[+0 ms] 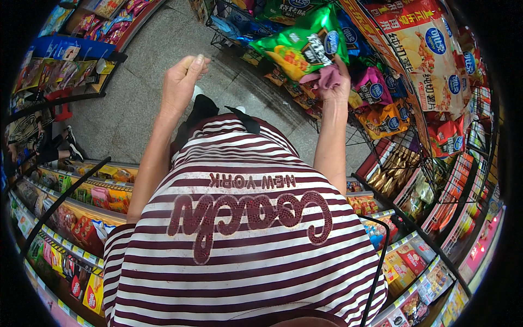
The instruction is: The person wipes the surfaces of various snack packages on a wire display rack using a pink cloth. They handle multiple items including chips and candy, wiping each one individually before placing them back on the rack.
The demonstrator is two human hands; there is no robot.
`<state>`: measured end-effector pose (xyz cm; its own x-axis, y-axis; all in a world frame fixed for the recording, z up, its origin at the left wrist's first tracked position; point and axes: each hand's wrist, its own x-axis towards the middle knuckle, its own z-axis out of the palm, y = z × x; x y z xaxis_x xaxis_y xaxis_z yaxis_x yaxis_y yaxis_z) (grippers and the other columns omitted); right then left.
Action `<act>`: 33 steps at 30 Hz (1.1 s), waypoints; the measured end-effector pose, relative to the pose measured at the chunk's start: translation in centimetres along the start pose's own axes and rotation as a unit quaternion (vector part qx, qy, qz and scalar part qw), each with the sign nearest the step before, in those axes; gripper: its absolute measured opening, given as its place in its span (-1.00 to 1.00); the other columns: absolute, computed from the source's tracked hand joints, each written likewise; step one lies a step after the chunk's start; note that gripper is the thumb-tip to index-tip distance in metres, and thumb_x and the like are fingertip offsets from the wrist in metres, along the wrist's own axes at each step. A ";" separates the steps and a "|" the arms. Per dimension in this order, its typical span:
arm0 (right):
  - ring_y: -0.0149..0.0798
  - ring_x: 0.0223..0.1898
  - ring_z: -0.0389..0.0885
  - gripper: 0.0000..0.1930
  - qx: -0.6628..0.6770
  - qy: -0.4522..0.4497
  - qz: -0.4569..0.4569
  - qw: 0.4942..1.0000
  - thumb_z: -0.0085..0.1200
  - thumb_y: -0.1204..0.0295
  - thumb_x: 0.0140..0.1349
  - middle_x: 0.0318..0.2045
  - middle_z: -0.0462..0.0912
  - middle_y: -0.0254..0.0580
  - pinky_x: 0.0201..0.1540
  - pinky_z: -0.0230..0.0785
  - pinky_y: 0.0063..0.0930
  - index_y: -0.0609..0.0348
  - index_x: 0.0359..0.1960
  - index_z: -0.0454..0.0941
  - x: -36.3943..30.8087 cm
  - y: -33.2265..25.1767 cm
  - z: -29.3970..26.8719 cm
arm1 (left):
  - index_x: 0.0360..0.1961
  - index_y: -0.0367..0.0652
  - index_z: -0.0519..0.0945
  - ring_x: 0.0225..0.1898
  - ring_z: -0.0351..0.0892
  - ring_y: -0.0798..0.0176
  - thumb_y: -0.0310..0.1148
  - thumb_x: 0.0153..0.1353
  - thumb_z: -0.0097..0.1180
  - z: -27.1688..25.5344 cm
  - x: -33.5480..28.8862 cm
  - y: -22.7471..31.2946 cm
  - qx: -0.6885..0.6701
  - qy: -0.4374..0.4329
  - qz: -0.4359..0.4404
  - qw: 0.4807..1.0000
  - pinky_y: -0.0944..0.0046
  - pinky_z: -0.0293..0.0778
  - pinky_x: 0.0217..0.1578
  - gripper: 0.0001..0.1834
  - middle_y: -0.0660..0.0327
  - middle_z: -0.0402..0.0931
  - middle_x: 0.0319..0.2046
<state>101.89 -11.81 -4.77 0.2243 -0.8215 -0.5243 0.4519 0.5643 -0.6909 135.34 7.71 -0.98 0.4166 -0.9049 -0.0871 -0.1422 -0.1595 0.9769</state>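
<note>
At the upper right, my right hand [336,86] is closed around a bunched pink cloth [326,79]. Its fingers reach the lower right corner of a shiny green bag of chips [305,44], which lies tilted over the wire rack. Whether those fingers also grip the bag is hard to make out. My left hand [185,76] is raised over the grey floor, closed with its thumb pressed on the curled fingers. Nothing shows in it, and it stands apart from the shelves.
A wire rack [370,144] on the right holds several snack bags, among them an orange bag [384,121] and a pink bag [372,86]. Large chip packages [430,60] form a panel beside it. Stocked shelves [71,240] curve behind me. Grey floor tiles [143,71] lie ahead.
</note>
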 end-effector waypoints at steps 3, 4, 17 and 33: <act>0.01 -0.64 0.51 -0.63 0.000 0.051 -0.035 0.998 0.09 0.01 0.27 -0.46 0.62 -0.19 -0.74 0.08 -0.08 0.07 -0.39 0.45 -0.8 -1.7 1.2 | -0.14 -0.30 0.70 -0.23 0.67 0.34 -0.08 0.46 0.04 0.0 -0.3 -0.3 0.005 -0.002 0.000 1.000 0.33 0.54 -0.20 -0.56 0.15 0.70 -0.29; 0.00 -0.65 0.47 -0.65 0.024 0.077 -0.022 0.996 0.05 0.02 0.31 -0.49 0.58 -0.21 -0.69 0.03 -0.12 0.04 -0.37 0.46 0.9 -1.9 -1.0 | -0.14 -0.30 0.70 -0.23 0.67 0.33 -0.09 0.46 0.04 0.0 -0.3 -0.4 0.007 -0.001 -0.001 1.000 0.33 0.54 -0.20 -0.56 0.15 0.70 -0.30; -0.07 -0.66 0.49 -0.71 0.031 -0.096 -0.107 0.989 0.14 0.32 0.35 -0.61 0.60 -0.08 -0.61 0.40 -0.12 0.20 -0.51 0.51 6.1 -6.3 -6.1 | -0.13 -0.34 0.68 -0.21 0.68 0.29 -0.14 0.45 0.05 -0.8 -0.9 -1.0 0.005 0.015 -0.029 0.999 0.31 0.55 -0.19 -0.59 0.11 0.70 -0.23; -0.03 -0.66 0.61 -0.74 -0.161 0.120 -0.117 0.973 0.18 0.37 0.36 -0.58 0.61 0.03 -0.72 0.51 -0.16 0.31 -0.40 0.49 6.6 -3.2 -7.5 | -0.16 -0.32 0.68 -0.19 0.68 0.29 -0.13 0.44 0.05 -0.9 -1.5 -2.1 0.001 0.005 -0.070 0.998 0.29 0.55 -0.17 -0.59 0.14 0.70 -0.23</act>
<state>95.43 -18.41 -9.72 -0.0780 -0.9098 -0.4076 0.1632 0.3916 -0.9055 135.81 9.74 -2.72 0.4421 -0.8695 -0.2202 -0.0848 -0.2849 0.9548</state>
